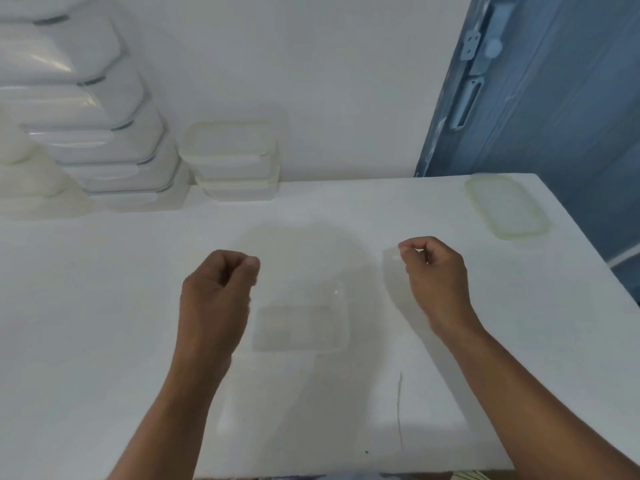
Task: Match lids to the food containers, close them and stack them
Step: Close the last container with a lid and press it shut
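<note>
A clear, nearly invisible food container (299, 327) sits between my hands over the middle of the white table (104, 306). Only its rectangular bottom and faint rim lines show. My left hand (221, 289) has thumb and fingers curled together at the container's left rim. My right hand (433, 268) pinches a faint whitish edge at the right rim. A loose rectangular lid (507, 206) with a yellowish rim lies flat at the table's far right corner.
Against the wall at the back left stands a tall stack of closed containers (114, 133). A short stack of two with yellowish lids (232, 161) is beside it, and more pale containers (31, 181) are at the far left. A blue door (554, 98) is behind the table's right edge.
</note>
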A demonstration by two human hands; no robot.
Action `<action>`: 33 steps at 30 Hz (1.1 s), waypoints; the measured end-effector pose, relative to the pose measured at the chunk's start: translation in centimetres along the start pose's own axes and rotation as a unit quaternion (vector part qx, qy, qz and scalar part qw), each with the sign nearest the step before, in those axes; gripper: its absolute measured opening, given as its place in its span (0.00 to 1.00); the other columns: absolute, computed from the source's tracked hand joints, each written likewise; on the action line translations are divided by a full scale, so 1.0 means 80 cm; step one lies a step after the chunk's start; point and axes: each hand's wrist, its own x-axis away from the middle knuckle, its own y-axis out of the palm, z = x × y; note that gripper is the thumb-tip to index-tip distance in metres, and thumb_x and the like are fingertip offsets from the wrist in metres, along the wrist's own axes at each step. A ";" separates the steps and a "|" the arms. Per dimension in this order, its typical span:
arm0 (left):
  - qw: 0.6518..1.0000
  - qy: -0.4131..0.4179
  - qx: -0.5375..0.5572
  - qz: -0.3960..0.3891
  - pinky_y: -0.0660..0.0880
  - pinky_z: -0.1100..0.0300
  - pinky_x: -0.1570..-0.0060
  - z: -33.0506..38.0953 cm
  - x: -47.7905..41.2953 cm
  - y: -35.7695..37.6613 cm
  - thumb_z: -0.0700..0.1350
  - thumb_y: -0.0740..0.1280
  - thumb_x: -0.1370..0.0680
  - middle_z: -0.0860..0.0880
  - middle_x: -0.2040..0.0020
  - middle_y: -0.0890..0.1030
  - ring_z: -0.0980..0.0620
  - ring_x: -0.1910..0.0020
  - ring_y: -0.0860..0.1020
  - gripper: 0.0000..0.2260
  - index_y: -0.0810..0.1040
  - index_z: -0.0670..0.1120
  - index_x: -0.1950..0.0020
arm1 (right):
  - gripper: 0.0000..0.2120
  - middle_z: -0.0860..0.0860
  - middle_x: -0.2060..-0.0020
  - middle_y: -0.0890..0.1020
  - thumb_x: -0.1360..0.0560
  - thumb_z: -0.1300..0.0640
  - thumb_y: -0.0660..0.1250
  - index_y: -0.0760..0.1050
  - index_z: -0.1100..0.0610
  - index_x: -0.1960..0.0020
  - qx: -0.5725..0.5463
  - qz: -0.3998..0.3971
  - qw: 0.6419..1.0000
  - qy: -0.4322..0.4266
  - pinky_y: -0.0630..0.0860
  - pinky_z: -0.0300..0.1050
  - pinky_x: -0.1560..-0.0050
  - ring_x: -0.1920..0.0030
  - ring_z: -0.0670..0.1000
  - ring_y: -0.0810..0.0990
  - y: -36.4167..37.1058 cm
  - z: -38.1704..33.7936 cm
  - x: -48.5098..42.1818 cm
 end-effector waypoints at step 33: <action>0.851 0.159 -0.360 -0.348 0.69 0.52 0.30 0.091 -0.150 0.559 0.48 0.62 0.16 0.43 0.28 0.75 0.40 0.29 0.72 0.18 0.75 0.43 0.28 | 0.25 0.50 0.41 0.77 0.21 0.44 0.63 0.67 0.50 0.26 0.273 -0.037 0.958 0.075 0.74 0.48 0.40 0.39 0.52 0.77 -0.216 0.098 -0.140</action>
